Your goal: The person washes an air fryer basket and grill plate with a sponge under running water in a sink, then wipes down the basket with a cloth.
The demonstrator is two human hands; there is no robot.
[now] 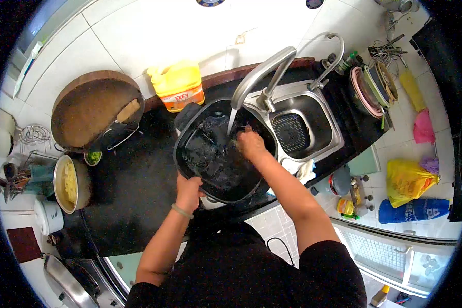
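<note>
One tiled wall [120,28] backs the dark table [133,197] beside the basin [244,189], left grip [189,189] pinching its rim, right grip [251,143] curled inside, hold unclear.

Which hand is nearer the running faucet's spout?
The right. The right hand is inside the black basin, just right of and below the spout; the left hand is farther off, at the basin's near-left rim.

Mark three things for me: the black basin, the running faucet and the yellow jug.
Black basin [230,196]: head view, near wall.
Running faucet [256,71]: head view, curved spout.
Yellow jug [178,82]: head view, body above the label.
</note>
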